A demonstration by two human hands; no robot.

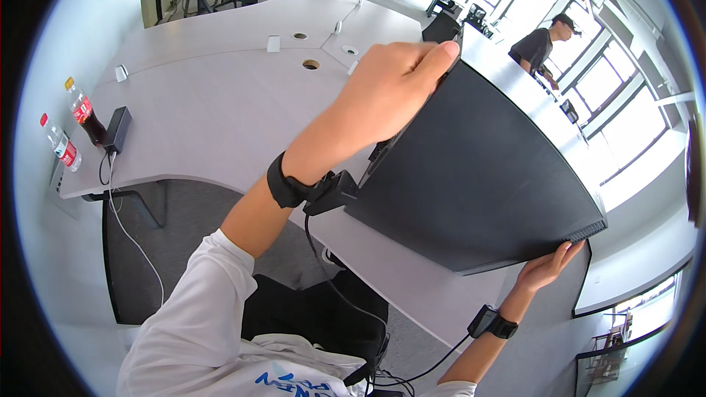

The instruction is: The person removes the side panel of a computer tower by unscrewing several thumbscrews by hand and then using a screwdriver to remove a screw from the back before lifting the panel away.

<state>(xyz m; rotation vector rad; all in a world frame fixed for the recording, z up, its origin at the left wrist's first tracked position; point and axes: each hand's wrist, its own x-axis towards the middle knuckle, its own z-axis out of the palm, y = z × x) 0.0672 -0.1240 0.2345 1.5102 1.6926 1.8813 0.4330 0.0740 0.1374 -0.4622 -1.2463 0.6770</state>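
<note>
A large black computer case is tilted up over the desk, its broad flat side toward me. My left hand is closed round its upper left edge, the thumb along the top corner. At the lower right corner, beside a small vented strip, my right hand supports the case from below with its fingers against the edge. The far side of the case is hidden, and so are most of the left fingertips. Each of my wrists wears a black strap with a small cabled device.
The pale desk spreads left and behind, with round cable holes. At its left end stand a cola bottle, a water bottle and a dark power strip with a trailing white cable. Another person stands beyond the desk, right.
</note>
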